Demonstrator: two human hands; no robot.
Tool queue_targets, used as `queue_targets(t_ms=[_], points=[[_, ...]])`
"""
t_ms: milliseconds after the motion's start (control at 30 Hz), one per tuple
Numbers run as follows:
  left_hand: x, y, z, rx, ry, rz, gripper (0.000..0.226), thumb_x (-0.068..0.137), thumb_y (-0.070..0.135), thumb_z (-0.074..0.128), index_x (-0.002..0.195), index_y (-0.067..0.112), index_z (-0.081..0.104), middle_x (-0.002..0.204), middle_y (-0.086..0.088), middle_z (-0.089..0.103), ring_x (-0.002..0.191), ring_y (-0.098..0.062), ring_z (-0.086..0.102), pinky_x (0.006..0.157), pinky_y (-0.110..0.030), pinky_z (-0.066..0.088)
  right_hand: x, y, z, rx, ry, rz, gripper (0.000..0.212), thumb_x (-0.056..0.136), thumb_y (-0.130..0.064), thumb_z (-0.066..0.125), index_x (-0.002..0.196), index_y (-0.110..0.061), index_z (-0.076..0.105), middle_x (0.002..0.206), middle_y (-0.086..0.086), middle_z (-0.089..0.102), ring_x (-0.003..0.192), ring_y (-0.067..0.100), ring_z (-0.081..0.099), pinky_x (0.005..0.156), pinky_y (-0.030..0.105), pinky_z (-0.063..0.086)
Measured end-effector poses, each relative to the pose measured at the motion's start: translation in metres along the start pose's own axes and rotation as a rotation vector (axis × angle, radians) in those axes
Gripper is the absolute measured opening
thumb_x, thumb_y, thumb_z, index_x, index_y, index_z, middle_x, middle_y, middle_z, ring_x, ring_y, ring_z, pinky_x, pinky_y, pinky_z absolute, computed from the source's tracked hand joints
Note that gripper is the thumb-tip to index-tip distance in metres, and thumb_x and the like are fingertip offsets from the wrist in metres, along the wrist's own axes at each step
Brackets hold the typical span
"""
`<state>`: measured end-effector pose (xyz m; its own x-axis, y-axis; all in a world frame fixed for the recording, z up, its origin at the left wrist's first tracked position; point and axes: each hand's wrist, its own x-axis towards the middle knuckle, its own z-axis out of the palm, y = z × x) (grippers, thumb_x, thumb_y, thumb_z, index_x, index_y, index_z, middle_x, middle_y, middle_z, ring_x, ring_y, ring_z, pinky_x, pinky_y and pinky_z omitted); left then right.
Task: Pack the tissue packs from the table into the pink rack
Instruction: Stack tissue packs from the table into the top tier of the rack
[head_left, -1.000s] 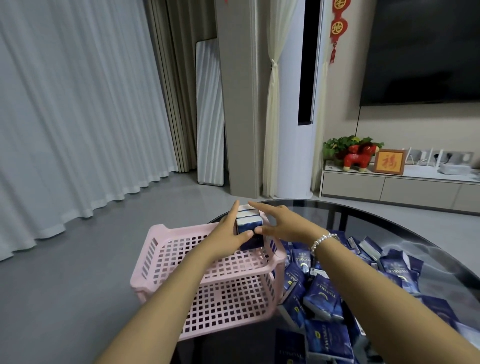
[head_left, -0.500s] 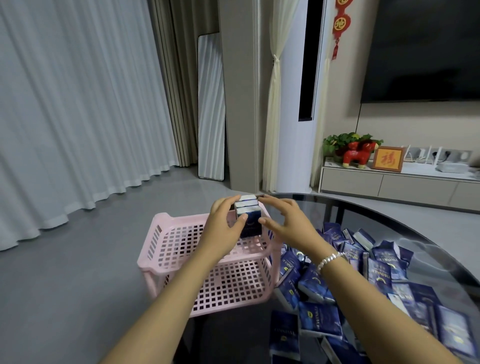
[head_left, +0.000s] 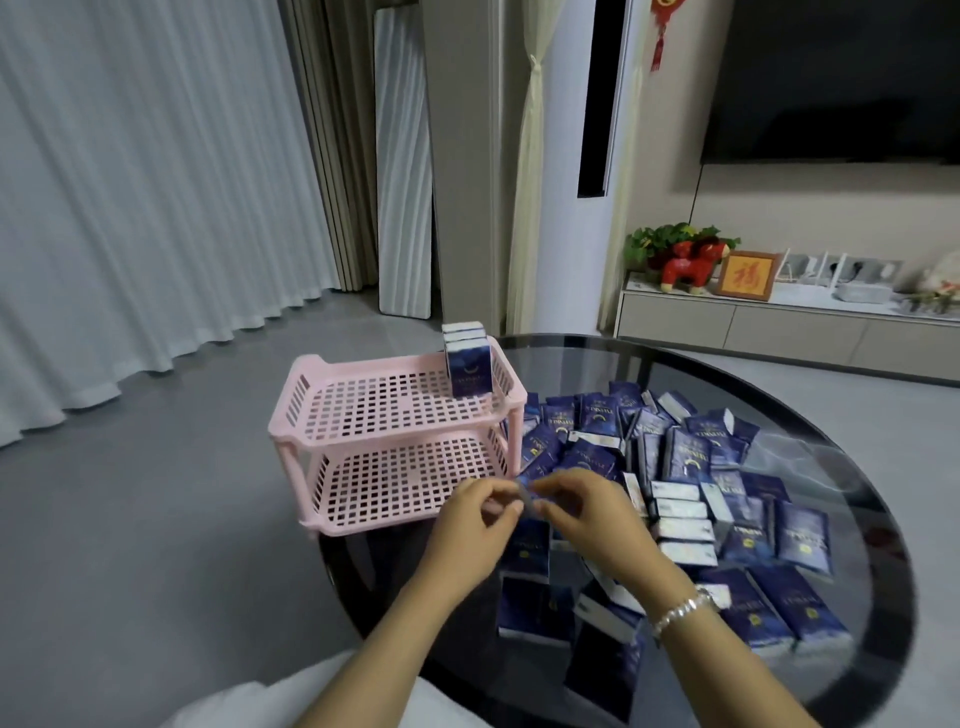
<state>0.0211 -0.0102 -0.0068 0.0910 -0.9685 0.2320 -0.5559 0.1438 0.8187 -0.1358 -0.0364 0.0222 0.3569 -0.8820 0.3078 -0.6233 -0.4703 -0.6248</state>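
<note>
The pink rack has two tiers and stands at the table's left edge. A few dark blue tissue packs stand upright in the far right corner of its top tier; the lower tier holds nothing. Many more tissue packs lie heaped on the round dark glass table. My left hand and my right hand meet in front of the rack, above the near side of the heap. Their fingertips pinch a small, blurred blue tissue pack between them.
A grey floor lies left of the table, beneath the rack's overhang. Behind the table stand a low TV cabinet with a red figurine and a framed picture, a white standing unit and curtains. White clothing shows at the bottom edge.
Both hands have let go of the upright packs in the rack's top tier and drawn back toward me. They now meet low over the heap around one pack.
</note>
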Motion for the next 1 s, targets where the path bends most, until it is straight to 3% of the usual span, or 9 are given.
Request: queue_targets(t_ms=[67,133,200,267,367,500,733,833,1000], points=[[-0.007,-0.014,0.013,0.022,-0.019,-0.124,0.016,0.087,0.023,0.067,0.102,0.024,0.062,0.113,-0.003,0.059,0.082,-0.005,0.060,0.080,-0.018,0.049,-0.012,0.008,0.003,-0.074,-0.058,0.018,0.025,0.086,-0.024,0.064,0.110,-0.017,0.068,0.101,-0.007,0.066,0.081,0.004,0.056,0.070,0.011,0.038],[-0.012,-0.023,0.024,0.024,-0.033,-0.230,0.033,0.084,0.030,0.070,0.113,0.018,0.061,0.112,-0.002,0.055,0.084,-0.009,0.058,0.080,-0.019,0.047,-0.023,0.017,0.005,-0.105,-0.048,0.021,0.025,0.085,-0.027,0.063,0.109,-0.021,0.069,0.112,-0.003,0.066,0.097,0.013,0.056,0.084,0.022,0.043],[-0.016,-0.028,0.032,0.061,-0.063,-0.305,0.048,0.080,0.036,0.072,0.121,0.016,0.056,0.110,-0.001,0.047,0.095,-0.015,0.057,0.089,-0.025,0.047,-0.033,0.025,0.005,-0.120,-0.023,0.005,0.024,0.084,-0.035,0.061,0.104,-0.026,0.070,0.104,-0.008,0.067,0.100,0.015,0.052,0.091,0.030,0.041],[-0.017,-0.032,0.037,0.109,-0.087,-0.360,0.058,0.078,0.041,0.073,0.126,0.016,0.052,0.116,-0.004,0.045,0.109,-0.021,0.056,0.097,-0.033,0.046,-0.041,0.028,0.003,-0.156,-0.043,0.001,0.027,0.084,-0.045,0.057,0.104,-0.030,0.069,0.098,-0.015,0.065,0.099,0.011,0.045,0.088,0.028,0.033],[-0.015,-0.033,0.039,0.163,-0.072,-0.399,0.068,0.076,0.048,0.073,0.130,0.014,0.050,0.123,-0.008,0.046,0.114,-0.023,0.053,0.099,-0.037,0.045,-0.047,0.031,0.006,-0.220,-0.096,-0.020,0.025,0.088,-0.047,0.056,0.107,-0.035,0.066,0.094,-0.026,0.053,0.095,0.006,0.036,0.081,0.025,0.022],[-0.011,-0.027,0.040,0.267,-0.077,-0.416,0.066,0.073,0.057,0.071,0.122,0.016,0.056,0.121,-0.005,0.047,0.113,-0.023,0.054,0.094,-0.035,0.047,-0.049,0.029,0.011,-0.255,-0.111,-0.005,0.025,0.087,-0.050,0.055,0.106,-0.038,0.066,0.099,-0.023,0.058,0.095,0.006,0.033,0.080,0.025,0.019],[-0.009,-0.037,0.030,0.186,-0.037,-0.462,0.048,0.074,0.040,0.078,0.111,0.013,0.064,0.120,-0.010,0.048,0.118,-0.026,0.048,0.101,-0.032,0.041,-0.043,0.023,0.011,-0.438,-0.294,0.057,0.048,0.077,-0.061,0.059,0.116,-0.034,0.061,0.116,-0.011,0.058,0.114,0.017,0.035,0.084,0.029,0.019],[-0.011,-0.042,0.017,0.235,-0.016,-0.491,0.043,0.074,0.042,0.076,0.106,0.016,0.064,0.120,-0.007,0.054,0.118,-0.028,0.045,0.098,-0.032,0.040,-0.039,0.018,0.015,-0.514,-0.384,0.069,0.055,0.072,-0.062,0.065,0.115,-0.027,0.063,0.116,-0.005,0.058,0.112,0.019,0.034,0.086,0.031,0.018],[-0.020,-0.051,-0.004,0.210,0.034,-0.524,0.037,0.073,0.038,0.078,0.096,0.021,0.055,0.108,-0.002,0.064,0.105,-0.026,0.057,0.090,-0.037,0.048,-0.030,0.012,0.024,-0.584,-0.457,0.059,0.051,0.070,-0.061,0.066,0.106,-0.024,0.068,0.107,-0.004,0.062,0.104,0.021,0.035,0.087,0.034,0.021]])
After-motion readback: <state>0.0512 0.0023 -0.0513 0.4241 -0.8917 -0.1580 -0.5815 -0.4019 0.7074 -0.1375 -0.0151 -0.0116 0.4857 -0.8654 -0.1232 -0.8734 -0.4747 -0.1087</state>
